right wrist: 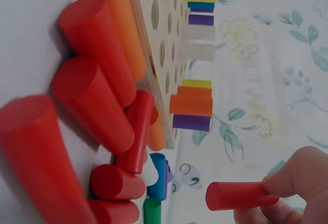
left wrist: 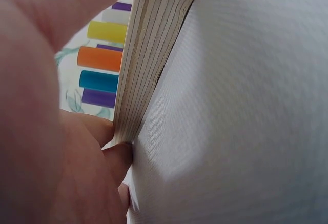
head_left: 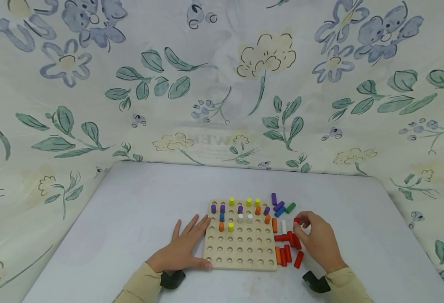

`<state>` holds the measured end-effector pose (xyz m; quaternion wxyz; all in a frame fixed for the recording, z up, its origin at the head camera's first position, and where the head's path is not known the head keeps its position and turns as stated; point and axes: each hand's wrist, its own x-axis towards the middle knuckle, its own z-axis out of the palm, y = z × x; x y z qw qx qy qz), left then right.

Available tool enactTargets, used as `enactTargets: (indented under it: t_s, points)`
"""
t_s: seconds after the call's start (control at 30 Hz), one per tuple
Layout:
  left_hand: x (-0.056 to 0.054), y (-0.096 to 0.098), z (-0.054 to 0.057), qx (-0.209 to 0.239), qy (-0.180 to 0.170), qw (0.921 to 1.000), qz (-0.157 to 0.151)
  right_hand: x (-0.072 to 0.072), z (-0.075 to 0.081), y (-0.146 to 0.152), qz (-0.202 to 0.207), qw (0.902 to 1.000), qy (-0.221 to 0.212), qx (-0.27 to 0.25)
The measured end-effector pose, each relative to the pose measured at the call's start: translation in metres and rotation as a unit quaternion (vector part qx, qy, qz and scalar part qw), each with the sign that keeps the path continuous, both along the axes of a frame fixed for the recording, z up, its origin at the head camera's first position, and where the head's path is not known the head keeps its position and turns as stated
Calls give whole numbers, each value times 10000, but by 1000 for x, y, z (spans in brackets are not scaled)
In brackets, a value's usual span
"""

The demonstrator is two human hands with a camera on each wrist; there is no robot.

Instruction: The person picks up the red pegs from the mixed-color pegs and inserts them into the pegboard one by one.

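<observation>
A wooden pegboard (head_left: 244,244) with rows of round holes lies on the table. Purple, yellow, orange, blue and white pegs stand in holes in its far half. My left hand (head_left: 182,250) rests at the board's left side, fingers spread and straight; in the left wrist view, fingers touch the board's layered edge (left wrist: 148,55). To the right of the board, my right hand (head_left: 320,242) pinches a red peg (right wrist: 236,196) between thumb and fingers. The right wrist view shows that peg raised, apart from the loose red pegs (right wrist: 97,103).
Loose pegs lie along the board's right side: several red ones (head_left: 299,259), orange ones (head_left: 275,225), a white peg (head_left: 283,227), a blue peg (head_left: 280,211), a green peg (head_left: 291,208) and purple ones (head_left: 274,198). A flowered cloth (head_left: 222,105) hangs behind the white table (head_left: 150,189).
</observation>
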<state>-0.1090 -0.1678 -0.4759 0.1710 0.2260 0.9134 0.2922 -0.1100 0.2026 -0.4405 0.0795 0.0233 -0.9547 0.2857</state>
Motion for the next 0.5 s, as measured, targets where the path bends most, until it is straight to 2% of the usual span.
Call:
enactTargets:
  t_s: [0.17, 0.5]
  points:
    - [0, 1, 0, -72, -16, 10000, 22, 1, 1, -6, 92, 9997, 228, -31]
    - [0, 0, 1, -132, 7, 9999, 19, 2, -1, -20, 256, 9988, 389, -124]
